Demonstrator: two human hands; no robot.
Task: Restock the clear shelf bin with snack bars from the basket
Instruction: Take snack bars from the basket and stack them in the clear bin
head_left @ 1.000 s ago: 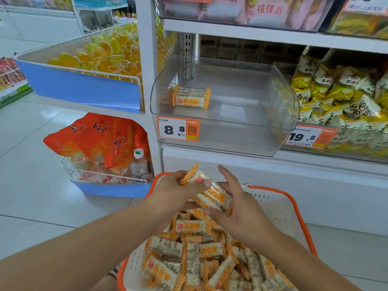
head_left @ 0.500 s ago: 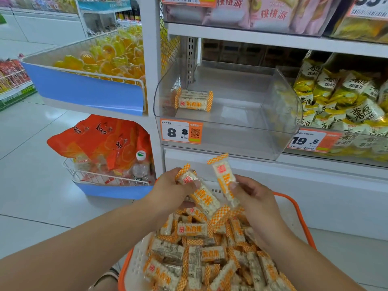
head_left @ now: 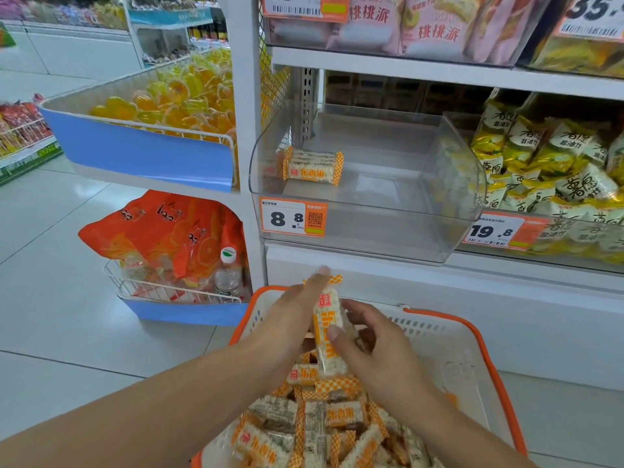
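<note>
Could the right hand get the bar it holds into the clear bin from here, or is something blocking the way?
Probably yes. The clear bin is open-topped above its front wall, nearly bare but for a small stack of bars, and nothing lies between it and the right hand holding the bar.

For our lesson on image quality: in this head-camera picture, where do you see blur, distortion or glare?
Head view: the shelf post bows from wide-angle distortion; the left hand and the held snack bar are slightly motion-blurred; the clear shelf bin shows pale reflections; lighting is even, with soft shadows.
</note>
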